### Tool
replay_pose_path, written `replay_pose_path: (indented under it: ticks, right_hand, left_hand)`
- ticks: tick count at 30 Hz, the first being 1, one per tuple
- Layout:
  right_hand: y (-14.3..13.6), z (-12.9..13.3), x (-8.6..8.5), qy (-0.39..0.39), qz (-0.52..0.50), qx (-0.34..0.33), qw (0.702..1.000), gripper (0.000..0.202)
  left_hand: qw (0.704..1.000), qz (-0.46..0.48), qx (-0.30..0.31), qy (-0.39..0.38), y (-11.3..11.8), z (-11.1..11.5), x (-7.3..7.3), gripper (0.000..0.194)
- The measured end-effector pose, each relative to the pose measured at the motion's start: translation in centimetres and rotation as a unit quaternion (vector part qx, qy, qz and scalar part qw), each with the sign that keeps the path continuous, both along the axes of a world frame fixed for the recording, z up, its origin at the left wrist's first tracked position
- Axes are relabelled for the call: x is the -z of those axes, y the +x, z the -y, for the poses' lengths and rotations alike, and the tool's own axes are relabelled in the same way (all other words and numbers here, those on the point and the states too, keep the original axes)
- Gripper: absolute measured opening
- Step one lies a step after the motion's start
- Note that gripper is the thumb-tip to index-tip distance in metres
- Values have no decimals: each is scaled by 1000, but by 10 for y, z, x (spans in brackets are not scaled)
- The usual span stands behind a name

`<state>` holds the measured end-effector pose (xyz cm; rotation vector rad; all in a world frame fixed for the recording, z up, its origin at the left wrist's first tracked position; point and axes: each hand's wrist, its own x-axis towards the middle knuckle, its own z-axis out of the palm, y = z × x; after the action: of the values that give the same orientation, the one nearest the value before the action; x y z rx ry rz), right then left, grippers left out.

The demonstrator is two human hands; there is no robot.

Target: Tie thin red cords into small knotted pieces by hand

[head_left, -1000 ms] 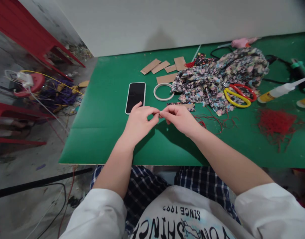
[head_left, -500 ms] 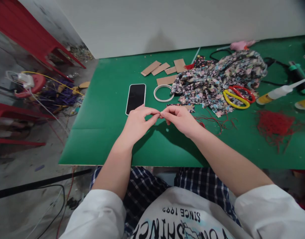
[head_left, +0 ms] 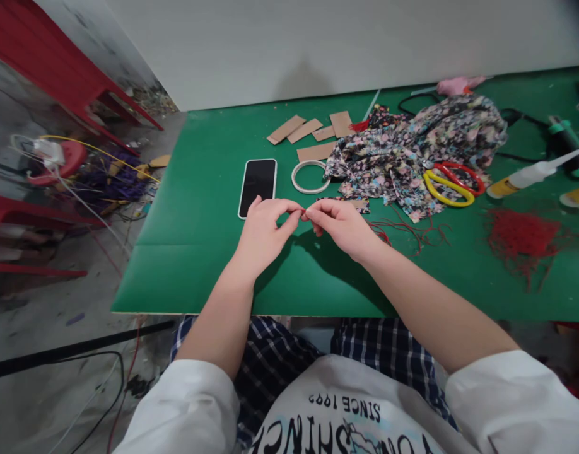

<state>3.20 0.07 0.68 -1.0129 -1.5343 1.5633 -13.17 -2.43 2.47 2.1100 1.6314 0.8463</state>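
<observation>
Above the green table (head_left: 195,271), my left hand (head_left: 269,232) and my right hand (head_left: 339,226) meet fingertip to fingertip, each in a pinch. Whatever lies between the fingertips is too small to make out. A phone (head_left: 258,180) with a white edge lies just beyond my left hand. Past my right hand are a roll of tape (head_left: 311,177) and a cardboard strip (head_left: 360,205) partly backed with floral fabric. Loose red threads (head_left: 412,234) lie to the right of my right wrist.
Several cardboard pieces (head_left: 304,130) lie at the back. Rightward are crumpled floral fabric (head_left: 436,139), scissors (head_left: 449,190) with red and yellow handles, a glue bottle (head_left: 516,180) and a red thread heap (head_left: 523,233). Red chairs (head_left: 62,69) stand left of the table.
Both hands stay pinched together at nearly the same spot. My left hand has shifted slightly, its thumb and fingers bending a little differently. Nothing on the table has moved.
</observation>
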Motion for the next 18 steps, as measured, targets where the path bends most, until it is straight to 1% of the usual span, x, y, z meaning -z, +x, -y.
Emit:
replay_pose_path:
  ticks: [5, 8, 10, 13, 16, 18]
  right_hand:
    - [0, 1, -1, -45, -56, -9, 997, 17]
    - [-3, 3, 0, -47, -80, -14, 996, 18]
    - [-5, 5, 2, -43, -91, -17, 995, 20]
    - [-9, 6, 6, -51, -107, -29, 992, 23]
    - [-10, 8, 7, -66, -130, -38, 989, 23]
    - [-10, 8, 7, -69, -140, -48, 987, 22]
  left_hand:
    - [993, 73, -69, 62, 0, 3, 1, 18]
    - [982, 151, -95, 63, 6, 5, 7, 21]
    - [967, 232, -92, 44, 13, 5, 11, 23]
    - [940, 336, -67, -1, 22, 5, 15, 24]
    - [922, 383, -40, -51, 25, 4, 15, 21]
    - [914, 398, -25, -69, 24, 4, 13, 20]
